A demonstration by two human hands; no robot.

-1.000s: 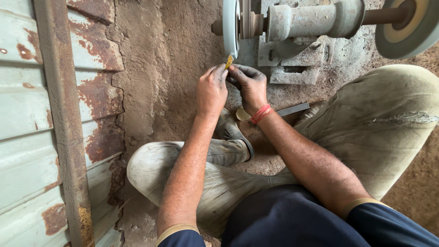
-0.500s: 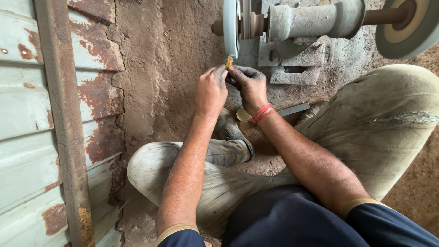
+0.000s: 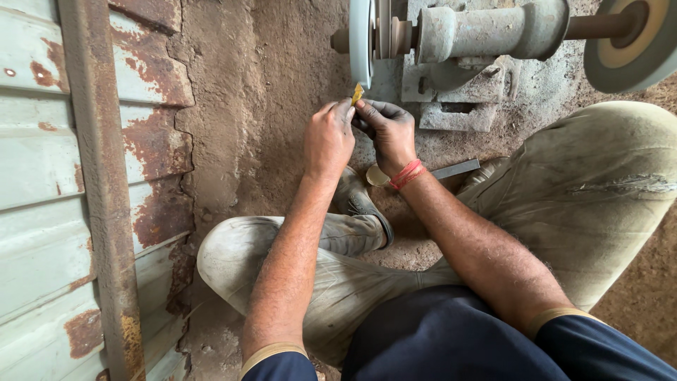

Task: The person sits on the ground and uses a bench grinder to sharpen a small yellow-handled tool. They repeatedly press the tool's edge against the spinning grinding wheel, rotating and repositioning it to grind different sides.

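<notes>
Beyond my grip, a dusty metal shaft housing [image 3: 486, 32] runs to the right, ending in a second, thicker wheel [image 3: 635, 49] well apart at the far right. Below the housing sits its grey mounting block [image 3: 451, 99]. Just below my grip, near my wrist, lie a small round disc [image 3: 376, 176] and a flat metal bar [image 3: 455, 169] on the earthen floor [image 3: 268, 106]. Far left of my grip stands a rusted, pale painted metal shutter [image 3: 63, 176]

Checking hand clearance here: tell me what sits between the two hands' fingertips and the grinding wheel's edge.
Only a small yellow piece, pinched by left hand and right hand, lies there, its tip at the grinding wheel, in the head view.
</notes>
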